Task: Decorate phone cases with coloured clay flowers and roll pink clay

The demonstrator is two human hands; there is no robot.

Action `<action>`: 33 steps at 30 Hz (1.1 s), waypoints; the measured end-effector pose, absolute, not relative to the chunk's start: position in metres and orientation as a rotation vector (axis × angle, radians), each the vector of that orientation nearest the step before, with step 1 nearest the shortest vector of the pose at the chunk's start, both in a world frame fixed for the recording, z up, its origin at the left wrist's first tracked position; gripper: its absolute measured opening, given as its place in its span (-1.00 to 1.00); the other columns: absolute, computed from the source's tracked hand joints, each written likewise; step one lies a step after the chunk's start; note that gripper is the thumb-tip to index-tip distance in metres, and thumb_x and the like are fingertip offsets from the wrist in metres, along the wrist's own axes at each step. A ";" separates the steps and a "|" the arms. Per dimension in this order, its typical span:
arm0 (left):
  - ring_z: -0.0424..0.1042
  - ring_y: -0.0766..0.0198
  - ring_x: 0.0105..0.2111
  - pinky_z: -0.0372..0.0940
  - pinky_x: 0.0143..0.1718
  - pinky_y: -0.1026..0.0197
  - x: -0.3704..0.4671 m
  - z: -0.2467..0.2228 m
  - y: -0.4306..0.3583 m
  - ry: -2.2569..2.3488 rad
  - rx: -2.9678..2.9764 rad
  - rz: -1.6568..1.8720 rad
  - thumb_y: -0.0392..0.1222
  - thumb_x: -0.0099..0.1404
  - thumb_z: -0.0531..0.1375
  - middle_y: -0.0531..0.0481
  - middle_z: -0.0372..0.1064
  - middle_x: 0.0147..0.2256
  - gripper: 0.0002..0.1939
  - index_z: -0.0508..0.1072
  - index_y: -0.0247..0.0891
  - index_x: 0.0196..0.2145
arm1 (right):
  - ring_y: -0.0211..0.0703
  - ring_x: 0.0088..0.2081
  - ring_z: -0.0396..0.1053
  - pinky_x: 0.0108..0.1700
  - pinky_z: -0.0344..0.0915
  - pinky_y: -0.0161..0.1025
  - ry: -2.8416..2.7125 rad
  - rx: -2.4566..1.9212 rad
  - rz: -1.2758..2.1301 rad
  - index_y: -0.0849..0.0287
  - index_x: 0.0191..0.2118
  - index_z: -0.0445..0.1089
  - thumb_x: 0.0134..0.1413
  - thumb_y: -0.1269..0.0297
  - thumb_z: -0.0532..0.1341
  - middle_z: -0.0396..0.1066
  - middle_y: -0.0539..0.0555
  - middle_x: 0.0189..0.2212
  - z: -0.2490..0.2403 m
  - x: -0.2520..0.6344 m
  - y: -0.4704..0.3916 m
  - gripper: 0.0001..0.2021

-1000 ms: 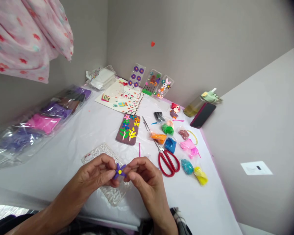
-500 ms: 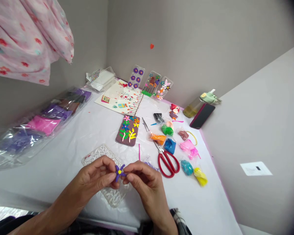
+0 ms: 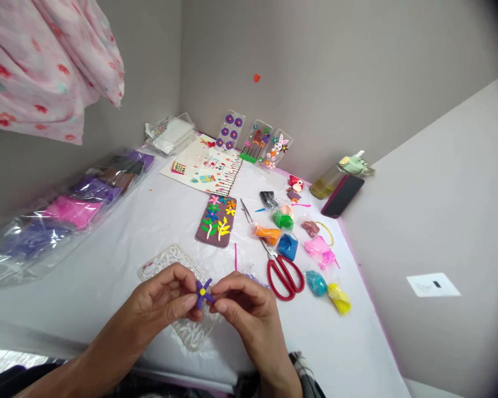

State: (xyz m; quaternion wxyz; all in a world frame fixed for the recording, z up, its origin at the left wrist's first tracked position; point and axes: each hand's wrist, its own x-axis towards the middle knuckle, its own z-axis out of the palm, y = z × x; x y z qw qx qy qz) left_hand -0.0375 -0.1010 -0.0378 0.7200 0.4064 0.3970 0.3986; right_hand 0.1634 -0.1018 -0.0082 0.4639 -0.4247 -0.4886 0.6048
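A small purple clay flower [image 3: 203, 292] with a yellow centre is held up between my two hands. My left hand [image 3: 164, 296] pinches its left petals between thumb and fingers. From the other side, the thumb and forefinger of my right hand [image 3: 244, 304] close on the tip of a right petal. Below them lies a clear phone case [image 3: 168, 260] with a white lacy pattern, partly covered by my hands. Beyond it rests a brown clay-covered case [image 3: 207, 221] decorated with colourful flowers and leaves.
Red-handled scissors [image 3: 285, 279] lie right of my hands, near bagged blue clay [image 3: 288, 247], orange clay [image 3: 268, 234] and yellow clay [image 3: 339, 299]. Tweezers [image 3: 246, 211] sit farther back. A bottle [image 3: 326, 182] and a phone [image 3: 342, 196] stand at right; bagged clay [image 3: 72, 211] lines the left.
The flower has turned slightly in my fingers, and its lower right petal shows more clearly. My hands stay in nearly the same place.
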 end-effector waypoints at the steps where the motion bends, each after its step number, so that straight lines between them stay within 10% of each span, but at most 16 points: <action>1: 0.51 0.28 -0.30 0.41 -0.20 0.29 -0.037 -0.037 -0.101 0.877 0.893 0.887 0.10 0.37 0.37 0.09 0.49 -0.36 -0.72 0.49 -0.14 -0.24 | -0.21 -0.30 0.48 -0.19 0.36 -0.30 -1.203 -1.052 1.480 0.00 -0.25 0.69 0.12 0.15 0.52 0.59 -0.02 -0.35 -0.008 0.163 -0.102 -0.88; 12: 0.54 0.21 -0.18 0.49 -0.15 0.22 -0.037 -0.050 -0.103 0.800 0.801 0.917 -0.01 0.29 0.47 0.07 0.49 -0.23 -0.59 0.48 -0.02 0.02 | -0.15 -0.28 0.44 -0.20 0.29 -0.23 -1.366 -1.077 1.391 -0.03 -0.19 0.71 0.24 0.15 0.44 0.56 0.02 -0.35 -0.003 0.163 -0.100 -0.90; 33: 0.48 0.30 -0.26 0.43 -0.17 0.30 -0.036 -0.047 -0.102 0.733 0.863 0.846 -0.01 0.36 0.41 0.08 0.46 -0.27 -0.78 0.54 -0.11 -0.12 | -0.14 -0.30 0.46 -0.21 0.31 -0.22 -1.351 -1.092 1.410 -0.01 -0.22 0.71 0.22 0.04 0.44 0.58 0.03 -0.36 -0.003 0.162 -0.102 -0.83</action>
